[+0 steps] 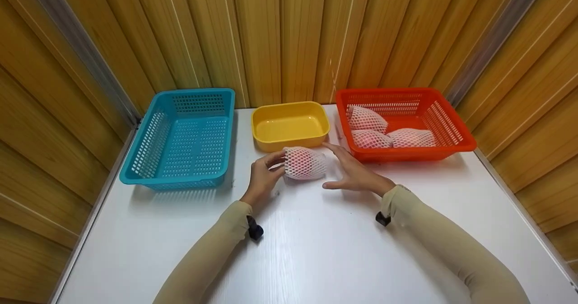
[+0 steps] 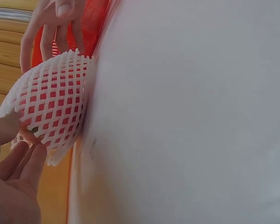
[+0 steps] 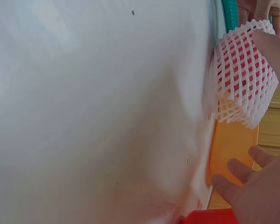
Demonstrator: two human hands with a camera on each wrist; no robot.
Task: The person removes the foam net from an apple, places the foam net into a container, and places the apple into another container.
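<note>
Just in front of the yellow tub [image 1: 271,144], at the white tabletop [image 1: 298,250]: red fruit in white foam netting [image 1: 305,163], pinched at one end by the grip of the left hand [image 1: 263,177]. Right hand [image 1: 356,174] spread close beside it, fingers and thumb apart. Farther out, red basket [image 1: 411,154] to the right with three netted fruits [image 1: 412,137], blue basket [image 1: 176,180] to the left.

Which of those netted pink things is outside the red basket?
The netted thing the left hand holds, in front of the yellow tub; the other three lie inside the red basket.
</note>
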